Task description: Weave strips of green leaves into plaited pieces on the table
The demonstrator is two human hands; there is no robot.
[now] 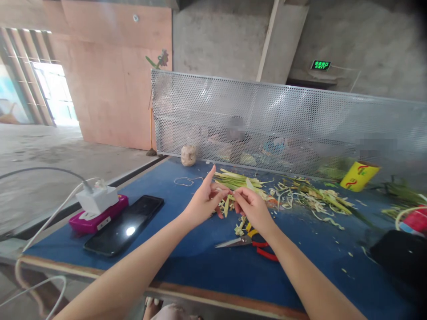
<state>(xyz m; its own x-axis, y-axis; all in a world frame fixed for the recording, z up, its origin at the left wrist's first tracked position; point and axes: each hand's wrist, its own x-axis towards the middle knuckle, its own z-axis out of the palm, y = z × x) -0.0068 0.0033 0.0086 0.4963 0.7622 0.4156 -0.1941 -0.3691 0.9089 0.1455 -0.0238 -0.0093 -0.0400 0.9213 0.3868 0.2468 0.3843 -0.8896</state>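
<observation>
My left hand (pixel 206 198) and my right hand (pixel 252 208) meet above the middle of the table, their fingertips close together. Between them is a small pale-green plant strip (pixel 227 205), pinched by both. The left index finger points upward while the thumb and other fingers close on the strip. Behind the hands lies a bundle of green stalks (pixel 238 180), with yellowish plant scraps (pixel 240 226) below them. Scissors (pixel 238 241) with red handles rest on the table just under my right hand, the blades pointing left.
On the blue table (pixel 193 262) lie a black phone (pixel 125 224) and a purple power strip (pixel 100 218) with a white charger (pixel 96 198). A twine roll (pixel 188 156), peelings (pixel 310 195) and a yellow roll (pixel 359 176) stand or lie toward the perforated metal panel (pixel 207 106). A black object (pixel 398 258) sits right.
</observation>
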